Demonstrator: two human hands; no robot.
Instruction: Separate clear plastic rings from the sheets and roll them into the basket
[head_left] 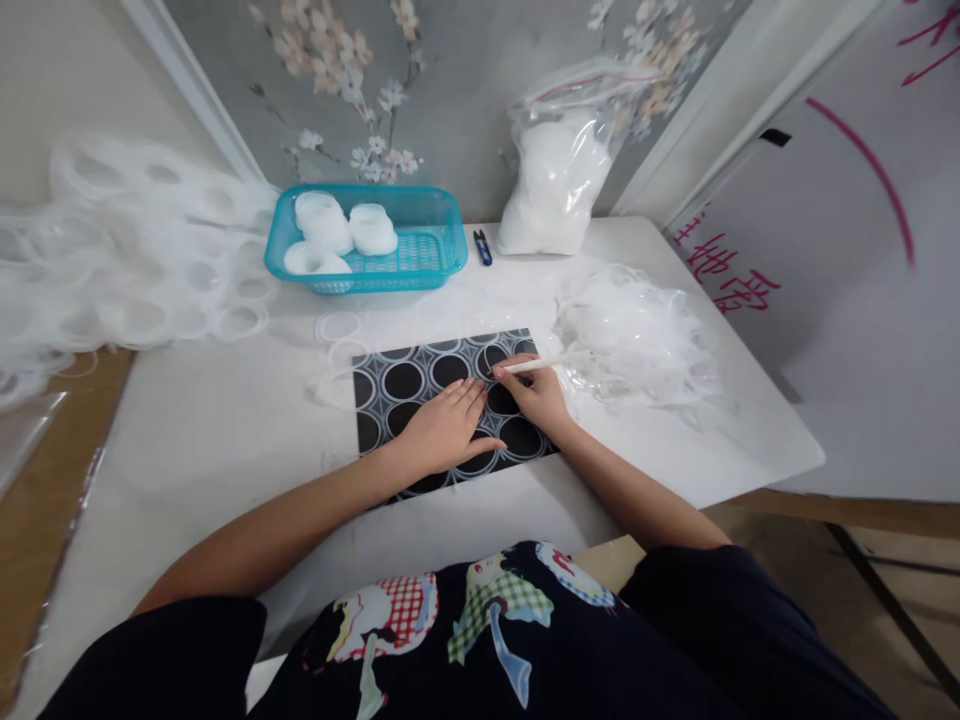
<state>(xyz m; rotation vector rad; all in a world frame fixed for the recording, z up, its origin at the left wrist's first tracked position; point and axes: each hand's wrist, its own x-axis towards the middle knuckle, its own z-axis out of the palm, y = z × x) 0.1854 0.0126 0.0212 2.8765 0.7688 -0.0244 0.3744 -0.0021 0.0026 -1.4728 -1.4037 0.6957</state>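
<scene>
A dark sheet [402, 381] printed with rows of black circles and pale rings lies on the white table. My left hand [448, 425] rests flat on it, fingers stretched out and thumb apart, holding nothing. In my right hand [537, 391] is a slim white pen-shaped tool [534, 366], pinched between thumb and fingers. Its tip meets the sheet near the upper right circles; whether it is a pen or a craft knife cannot be made out. Thin translucent rings [337, 326] lie just left of the sheet.
A blue basket [448, 262] at the back holds white ring stacks [373, 230]. Beside it lie blue thread snips [482, 248]. A zip bag [559, 185] of white material stands behind a tangled translucent heap [630, 335]. More perforated sheets [142, 250] pile at left. A whiteboard [847, 330] stands right.
</scene>
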